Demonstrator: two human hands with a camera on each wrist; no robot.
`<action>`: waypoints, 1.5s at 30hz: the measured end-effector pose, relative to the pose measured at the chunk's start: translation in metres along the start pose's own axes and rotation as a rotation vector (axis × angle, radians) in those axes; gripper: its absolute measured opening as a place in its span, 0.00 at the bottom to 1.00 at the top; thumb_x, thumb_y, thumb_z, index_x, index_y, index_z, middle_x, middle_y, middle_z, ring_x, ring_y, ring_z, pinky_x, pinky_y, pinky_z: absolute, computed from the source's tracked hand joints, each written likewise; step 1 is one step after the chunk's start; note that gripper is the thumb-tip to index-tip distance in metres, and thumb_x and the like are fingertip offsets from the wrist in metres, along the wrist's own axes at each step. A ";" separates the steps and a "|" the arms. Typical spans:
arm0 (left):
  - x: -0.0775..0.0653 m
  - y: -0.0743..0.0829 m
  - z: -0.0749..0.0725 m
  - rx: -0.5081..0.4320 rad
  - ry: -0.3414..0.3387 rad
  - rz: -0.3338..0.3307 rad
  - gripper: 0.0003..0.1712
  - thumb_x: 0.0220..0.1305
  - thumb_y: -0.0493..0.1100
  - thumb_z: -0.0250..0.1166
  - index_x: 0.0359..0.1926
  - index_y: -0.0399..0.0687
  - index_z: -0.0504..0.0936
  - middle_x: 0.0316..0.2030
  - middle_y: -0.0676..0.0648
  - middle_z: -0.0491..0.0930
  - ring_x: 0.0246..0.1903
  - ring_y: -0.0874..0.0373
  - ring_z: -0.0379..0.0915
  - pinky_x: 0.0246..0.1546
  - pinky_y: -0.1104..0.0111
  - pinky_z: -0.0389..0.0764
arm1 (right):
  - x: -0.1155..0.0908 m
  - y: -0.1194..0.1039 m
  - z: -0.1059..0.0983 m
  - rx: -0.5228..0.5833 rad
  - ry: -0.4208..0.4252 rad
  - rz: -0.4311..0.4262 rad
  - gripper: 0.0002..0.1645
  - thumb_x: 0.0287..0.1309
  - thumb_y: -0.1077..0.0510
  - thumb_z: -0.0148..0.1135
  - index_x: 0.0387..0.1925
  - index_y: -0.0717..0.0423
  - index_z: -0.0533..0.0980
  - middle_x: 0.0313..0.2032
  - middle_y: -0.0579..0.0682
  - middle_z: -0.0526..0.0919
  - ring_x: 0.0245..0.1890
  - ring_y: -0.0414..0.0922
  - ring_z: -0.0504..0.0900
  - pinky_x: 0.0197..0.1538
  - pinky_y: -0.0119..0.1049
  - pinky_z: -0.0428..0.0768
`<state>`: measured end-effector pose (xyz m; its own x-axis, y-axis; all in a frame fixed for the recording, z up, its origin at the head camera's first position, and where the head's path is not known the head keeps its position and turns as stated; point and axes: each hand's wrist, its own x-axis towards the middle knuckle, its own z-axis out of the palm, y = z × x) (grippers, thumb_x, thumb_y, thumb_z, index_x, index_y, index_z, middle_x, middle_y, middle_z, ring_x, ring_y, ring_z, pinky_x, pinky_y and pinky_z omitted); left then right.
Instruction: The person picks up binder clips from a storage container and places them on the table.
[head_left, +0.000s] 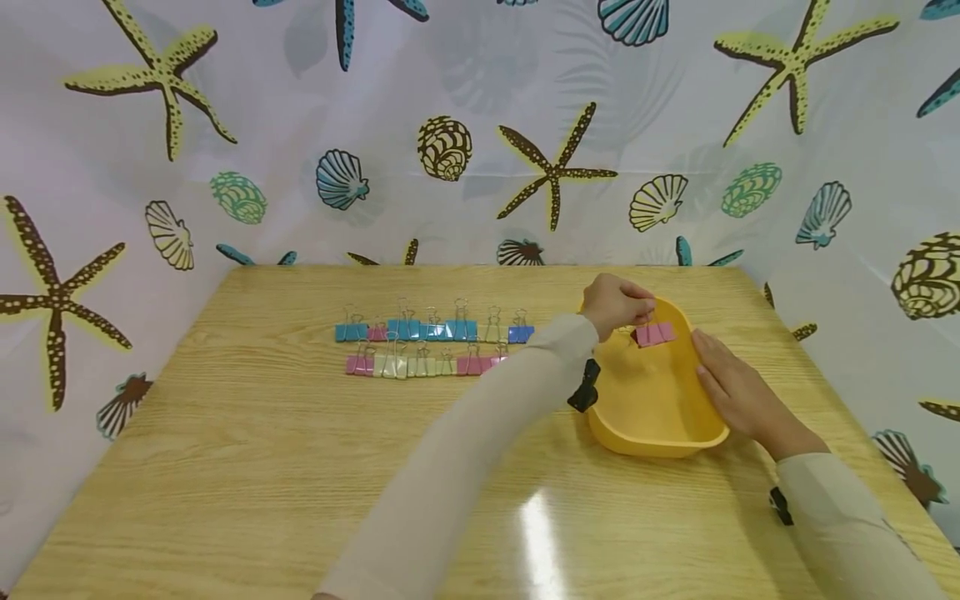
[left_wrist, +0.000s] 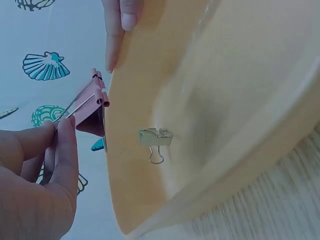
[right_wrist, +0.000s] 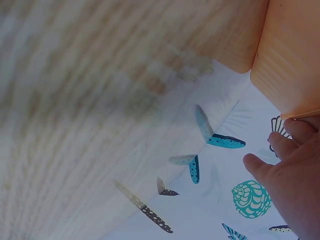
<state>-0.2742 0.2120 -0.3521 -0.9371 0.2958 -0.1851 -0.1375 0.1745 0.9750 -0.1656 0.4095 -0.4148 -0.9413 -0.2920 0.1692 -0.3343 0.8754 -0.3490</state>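
My left hand (head_left: 615, 302) pinches a pink binder clip (head_left: 656, 334) by its wire handles, above the far part of a yellow plastic basin (head_left: 652, 400). In the left wrist view this clip (left_wrist: 92, 107) overlaps the basin's rim, its body pointing away from the fingertips. A pale yellow-green binder clip (left_wrist: 156, 137) lies inside the basin. My right hand (head_left: 738, 387) holds the basin's right rim, with the thumb over the edge; its other fingers (right_wrist: 282, 147) are outside the wall.
Two rows of binder clips in blue, pink and pale yellow (head_left: 420, 331) stand on the wooden table (head_left: 262, 458) left of the basin, partly behind my left sleeve (head_left: 480, 442). A curtain (head_left: 480, 83) with shells and starfish hangs behind and at both sides.
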 end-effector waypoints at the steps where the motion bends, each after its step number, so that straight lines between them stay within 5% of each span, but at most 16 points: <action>1: -0.001 0.000 -0.004 0.023 -0.025 0.015 0.04 0.57 0.33 0.69 0.34 0.39 0.88 0.26 0.46 0.85 0.26 0.56 0.84 0.26 0.72 0.82 | 0.000 0.000 0.000 0.002 0.000 -0.001 0.32 0.74 0.59 0.40 0.72 0.68 0.46 0.69 0.72 0.52 0.68 0.70 0.52 0.68 0.60 0.49; 11: -0.012 0.010 -0.049 0.103 -0.228 0.148 0.07 0.60 0.33 0.66 0.39 0.34 0.86 0.33 0.41 0.85 0.28 0.56 0.82 0.32 0.72 0.82 | 0.000 0.000 0.000 0.003 -0.017 -0.002 0.33 0.76 0.56 0.37 0.73 0.65 0.43 0.71 0.70 0.49 0.69 0.68 0.49 0.70 0.57 0.46; 19: -0.025 0.007 -0.112 0.142 -0.292 0.219 0.07 0.64 0.34 0.62 0.40 0.34 0.84 0.39 0.34 0.83 0.31 0.55 0.80 0.37 0.69 0.82 | 0.001 0.000 -0.001 -0.001 -0.019 -0.019 0.33 0.75 0.57 0.37 0.73 0.65 0.43 0.71 0.70 0.48 0.69 0.69 0.49 0.71 0.56 0.44; 32: -0.054 -0.018 -0.246 0.272 -0.161 0.145 0.10 0.68 0.37 0.59 0.45 0.37 0.83 0.44 0.36 0.81 0.39 0.52 0.80 0.46 0.63 0.81 | 0.001 -0.001 0.002 0.020 -0.015 -0.027 0.32 0.76 0.58 0.37 0.73 0.66 0.44 0.71 0.70 0.47 0.71 0.66 0.47 0.72 0.54 0.42; 40: -0.081 -0.038 -0.333 0.292 -0.006 0.090 0.15 0.68 0.38 0.59 0.51 0.34 0.79 0.42 0.43 0.81 0.37 0.61 0.80 0.47 0.66 0.80 | -0.001 0.000 0.001 0.015 0.002 -0.036 0.32 0.75 0.58 0.37 0.74 0.64 0.43 0.71 0.69 0.47 0.71 0.65 0.46 0.73 0.49 0.40; 45: -0.096 -0.049 -0.374 0.388 0.021 0.047 0.19 0.69 0.39 0.57 0.55 0.30 0.76 0.45 0.40 0.80 0.37 0.65 0.80 0.45 0.69 0.80 | -0.001 0.002 0.002 0.019 0.010 -0.047 0.32 0.75 0.59 0.37 0.73 0.65 0.44 0.71 0.69 0.47 0.72 0.64 0.45 0.73 0.47 0.39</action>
<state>-0.2972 -0.1766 -0.3358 -0.9464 0.2934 -0.1351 0.0334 0.5049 0.8625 -0.1649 0.4109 -0.4175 -0.9241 -0.3285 0.1952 -0.3790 0.8534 -0.3579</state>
